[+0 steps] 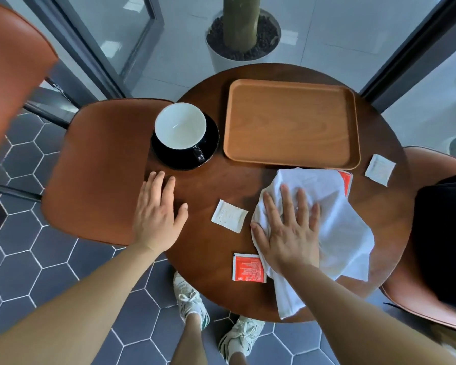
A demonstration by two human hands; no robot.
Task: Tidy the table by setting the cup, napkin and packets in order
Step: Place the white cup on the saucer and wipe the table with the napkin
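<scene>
Left hand [158, 214] flat on the table [208, 180], right hand [290, 227] flat on the napkin [348, 233] just in front of the tray [290, 122]: fold it slowly, without dragging the red packet [346, 180] underneath.

**Open lanes and blockers on the round bench**

I am seeing bare wood running down the middle of the bench [211, 185], between the left grip [158, 214] lying flat at the left edge and the right grip [290, 233] pressing flat on the napkin [348, 233]. A white packet [229, 216] is sitting in that lane. The cup [181, 125] on its saucer [211, 143] is blocking the far left, leaving a narrow gap to the tray [290, 125], whose floor is lying bare. The napkin is covering the right half, and a red packet [248, 267] is touching it at the near edge. A chair [98, 169] is crowding the left side.
</scene>
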